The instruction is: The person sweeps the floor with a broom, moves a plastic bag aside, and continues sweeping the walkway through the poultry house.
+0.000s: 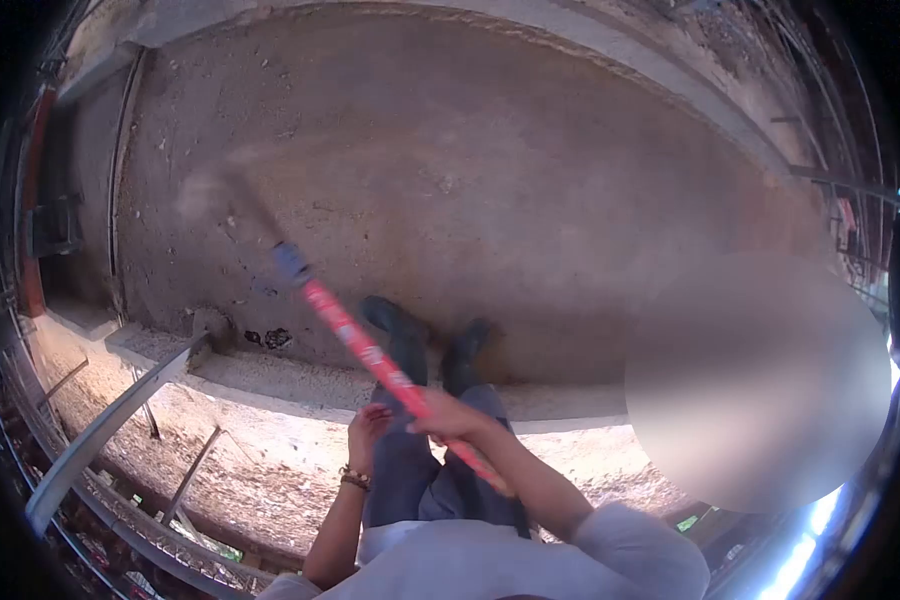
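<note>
A long-handled tool point(355, 340) with a red patterned handle and a blue collar slants from my lap toward the upper left. Its far end is blurred over the dusty floor point(420, 150). My right hand point(445, 415) is wrapped round the lower part of the handle. Just left of the handle, my left hand point(369, 425) is off it, its fingers partly curled and apart, with a bracelet point(354, 478) on the wrist. Dark boots point(398, 325) stand on the floor beneath the handle.
A low concrete ledge point(270, 385) runs behind the boots. A curved metal pipe point(120, 430) rises at the lower left. Along the far side runs a raised kerb point(670, 85). Metal bars point(850, 182) stick out at the right, above a large blurred patch.
</note>
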Available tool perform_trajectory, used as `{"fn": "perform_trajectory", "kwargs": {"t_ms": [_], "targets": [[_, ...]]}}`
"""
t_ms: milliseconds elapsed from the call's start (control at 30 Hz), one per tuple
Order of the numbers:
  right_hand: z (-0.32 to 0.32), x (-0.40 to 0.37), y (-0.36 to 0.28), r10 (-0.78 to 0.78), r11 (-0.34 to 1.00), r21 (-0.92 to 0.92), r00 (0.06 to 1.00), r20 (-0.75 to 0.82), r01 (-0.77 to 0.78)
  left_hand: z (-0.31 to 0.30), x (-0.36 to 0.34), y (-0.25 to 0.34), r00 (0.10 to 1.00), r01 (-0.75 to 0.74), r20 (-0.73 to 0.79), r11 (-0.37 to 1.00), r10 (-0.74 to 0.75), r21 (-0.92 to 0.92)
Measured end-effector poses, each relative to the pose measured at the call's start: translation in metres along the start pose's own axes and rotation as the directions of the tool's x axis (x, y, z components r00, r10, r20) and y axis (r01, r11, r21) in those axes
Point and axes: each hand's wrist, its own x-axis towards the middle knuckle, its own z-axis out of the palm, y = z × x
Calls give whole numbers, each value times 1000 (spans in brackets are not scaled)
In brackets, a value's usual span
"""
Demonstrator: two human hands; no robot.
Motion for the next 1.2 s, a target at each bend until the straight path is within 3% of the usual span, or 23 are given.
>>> {"fn": "perform_trajectory", "kwargs": {"t_ms": [67,133,167,233,300,367,433,467,500,533,600,667,700,767,833,933,967,1000,1067,1133,1167,1200], "targets": [[-30,-67,24,140,934,349,976,-166,-74,11,0,-8,993,49,114,994,-38,-95],[-74,-128,34,137,985,161,825,-549,-57,35,-11,-5,991,85,100,996,-87,20],[-104,-143,52,188,959,284,703,-686,20,51,-14,-4,991,96,86,993,-102,71],[-159,-147,74,86,944,251,576,-813,214,80,-23,-12,973,45,220,995,-64,89],[-222,-91,95,189,942,283,410,-892,182,91,-36,-13,963,32,260,991,-65,132],[-209,-3,102,172,984,175,507,-844,-43,102,-43,-12,970,40,230,986,-77,161],[-145,68,100,-24,999,-53,836,-548,-6,87,-39,-19,974,199,88,976,-207,90],[-112,103,98,-120,988,-130,928,-353,78,79,-38,-20,959,282,32,959,-282,4],[-77,142,79,54,938,-324,978,-202,-119,71,-36,-14,938,344,-18,935,-346,-82],[-50,178,74,-66,899,-428,996,66,88,70,-39,-1,929,370,18,919,-371,-138],[17,164,33,-90,890,-421,972,217,177,63,-45,12,941,334,139,912,-308,-238],[45,113,-12,-103,965,-214,969,225,153,85,-54,41,956,281,188,882,-224,-378],[45,95,-22,-101,984,-120,969,225,130,93,-56,37,969,213,184,939,-167,-269],[20,82,1,-232,973,2,971,57,232,99,-61,23,981,53,190,997,-42,-52],[0,42,-14,-157,975,113,955,-253,191,114,-53,11,943,216,263,976,-205,-13],[-45,46,-2,-10,991,92,748,-664,95,135,-28,50,848,334,429,942,-310,21],[-55,59,-1,48,991,116,655,-754,61,128,-1,57,807,378,482,926,-341,22],[-61,82,1,77,991,130,647,-758,35,119,26,59,761,420,534,907,-369,28],[-80,140,5,130,988,154,628,-767,-16,86,88,42,793,386,518,922,-320,-20],[-76,228,20,54,993,-48,786,-615,-105,54,117,41,846,374,491,887,-207,-272],[-42,234,-28,1,969,-216,870,-493,-124,39,121,42,878,368,461,799,-130,-476],[-40,302,4,-215,766,-628,866,-452,-137,30,127,46,908,346,415,672,-62,-656]]}}
